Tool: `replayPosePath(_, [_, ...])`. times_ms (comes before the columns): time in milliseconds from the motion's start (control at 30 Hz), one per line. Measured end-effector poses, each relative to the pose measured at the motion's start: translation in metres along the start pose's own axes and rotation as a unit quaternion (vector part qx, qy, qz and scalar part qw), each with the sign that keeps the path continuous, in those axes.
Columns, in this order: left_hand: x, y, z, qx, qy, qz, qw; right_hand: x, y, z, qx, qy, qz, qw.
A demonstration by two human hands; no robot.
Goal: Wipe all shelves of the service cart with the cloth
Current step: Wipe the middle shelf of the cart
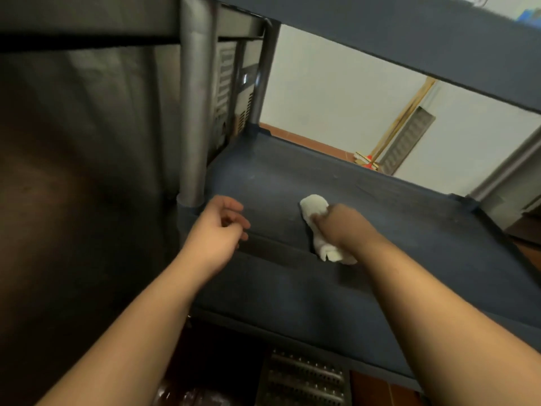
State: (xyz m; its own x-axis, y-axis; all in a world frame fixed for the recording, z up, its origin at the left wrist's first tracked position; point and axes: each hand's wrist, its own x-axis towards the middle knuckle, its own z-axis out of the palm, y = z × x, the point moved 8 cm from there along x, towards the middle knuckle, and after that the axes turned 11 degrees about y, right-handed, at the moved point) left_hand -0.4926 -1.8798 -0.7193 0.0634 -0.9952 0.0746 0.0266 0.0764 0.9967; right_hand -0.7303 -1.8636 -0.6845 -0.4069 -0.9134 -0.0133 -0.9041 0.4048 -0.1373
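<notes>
Head view: we're crouched at the service cart [292, 288], looking under the upper shelf [409, 39] at a lower shelf [380, 194], dark blue, w/ a dusty grey film across it.

Our right hand [342, 227] grips the cloth [314, 212], fingers curled over it, pressing it onto the shelf near the front lip. The cloth is a white roll; its long axis runs from approx 11 o'clock to 5 o'clock, one end poking past the knuckles toward the shelf's back, the other end hanging at the front edge. It's blurred, so prob mid-stroke.

Our left hand [219, 230] sits at 9 o'clock of the cloth, by the cart's grey corner post [191, 112]. Its fingers are loosely curled, holding nothing, over the shelf's front lip; can't tell if it touches.

The relation that matters: unwiped shelf lies mostly toward 1–3 o'clock of the right hand, and a bit toward 12, at the back edge. Right hand already has the cloth, so it's the one to sweep.

Bkgd: a broom [380, 142] leaning on the wall, a metal grille [304, 379] below the shelf.
</notes>
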Motion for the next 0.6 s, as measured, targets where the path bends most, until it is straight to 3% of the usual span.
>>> replayPosePath(300, [-0.003, -0.012, -0.049, -0.017, 0.051, -0.043, 0.998, 0.002, -0.135, 0.02, 0.083, 0.01, -0.084, 0.993])
replayPosePath(600, [-0.007, -0.004, -0.054, 0.006, 0.059, -0.052, 0.997, 0.007, -0.186, 0.027, 0.156, -0.009, -0.115, 0.981])
